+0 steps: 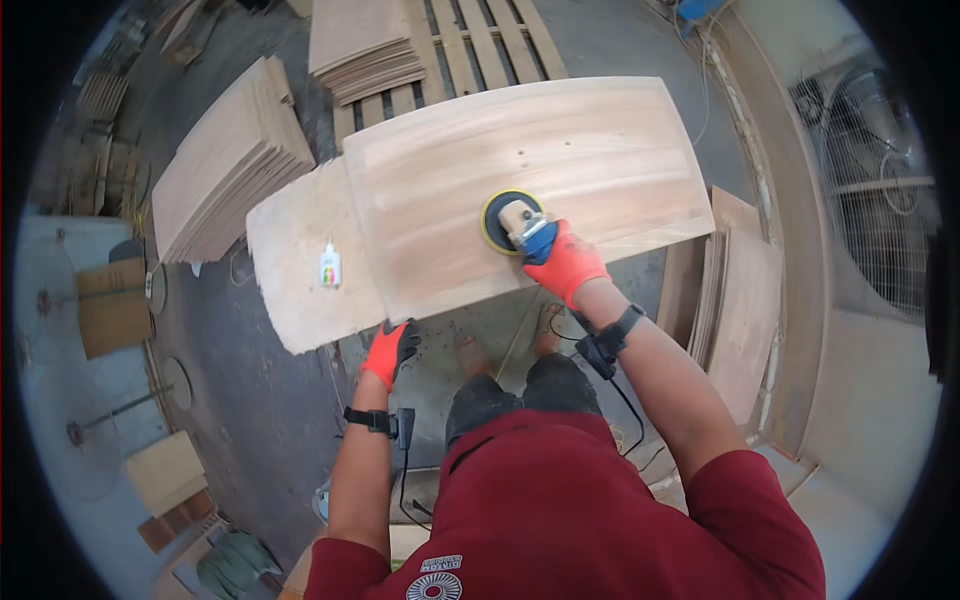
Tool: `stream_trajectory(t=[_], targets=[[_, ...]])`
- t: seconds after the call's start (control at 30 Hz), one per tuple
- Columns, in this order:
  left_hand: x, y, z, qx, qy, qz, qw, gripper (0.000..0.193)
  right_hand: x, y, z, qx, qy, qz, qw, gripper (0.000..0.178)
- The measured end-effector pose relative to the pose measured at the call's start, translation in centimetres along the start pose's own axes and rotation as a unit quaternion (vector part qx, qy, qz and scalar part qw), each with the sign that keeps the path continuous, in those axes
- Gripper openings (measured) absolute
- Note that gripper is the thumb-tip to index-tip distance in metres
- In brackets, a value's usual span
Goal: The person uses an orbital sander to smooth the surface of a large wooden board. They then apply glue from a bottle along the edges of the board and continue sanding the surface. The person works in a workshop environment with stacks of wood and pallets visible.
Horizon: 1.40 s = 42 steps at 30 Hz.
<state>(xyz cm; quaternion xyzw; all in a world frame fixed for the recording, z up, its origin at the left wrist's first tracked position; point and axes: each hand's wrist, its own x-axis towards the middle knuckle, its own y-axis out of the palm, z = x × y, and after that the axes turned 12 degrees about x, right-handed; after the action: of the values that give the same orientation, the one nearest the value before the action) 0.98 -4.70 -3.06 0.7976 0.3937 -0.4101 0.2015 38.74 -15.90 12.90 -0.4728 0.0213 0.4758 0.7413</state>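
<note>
A pale wooden panel (440, 180) with a curved far edge lies before me, overlapping a rough-edged, off-white board (300, 230) on its left. My right hand (568, 265), in an orange glove, is wrapped round the blue body of a disc sander (520, 222). Its black pad with a yellow rim rests on the panel, right of the middle. At the panel's near left corner, my left hand (391, 352), in an orange and dark grey glove, grips the edge; part of its fingers is hidden. A small white glue bottle (330, 266) lies on the off-white board.
Stacks of thin wooden sheets stand at the far left (225, 165) and on a slatted pallet (480, 45) beyond the panel. More sheets (740, 310) lean by the right wall, near a large caged fan (880, 190). A cable hangs from each wrist strap.
</note>
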Motion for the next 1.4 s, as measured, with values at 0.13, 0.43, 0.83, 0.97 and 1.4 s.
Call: stream_trajectory(t=[0.13,0.43,0.83,0.97,1.4], targets=[[-1.2,-1.9,1.7,-0.044,0.039,0.031,0.998,0.039,-1.6,6.5,6.4,-0.049,-0.080,0.053,0.994,0.067],[-0.9,-4.3,0.3,-0.049,0.015,0.016,0.999,0.032,-3.8,11.5,9.6,-0.057,-0.114,0.098,0.987,0.063],[3.4,-0.9,-0.8,0.005,-0.071,-0.015,0.997,0.040,-2.1,-7.5,-12.2,0.057,0.150,-0.118,0.980,0.076],[4.1,-2.4,-0.6,-0.054,-0.111,0.063,0.990,0.034,-0.6,-12.9,-20.5,0.063,0.202,-0.193,0.958,0.080],[-0.1,2.5,-2.3,0.104,-0.039,-0.192,0.975,0.016,0.7,-14.3,-21.4,0.088,0.103,-0.172,0.976,0.079]])
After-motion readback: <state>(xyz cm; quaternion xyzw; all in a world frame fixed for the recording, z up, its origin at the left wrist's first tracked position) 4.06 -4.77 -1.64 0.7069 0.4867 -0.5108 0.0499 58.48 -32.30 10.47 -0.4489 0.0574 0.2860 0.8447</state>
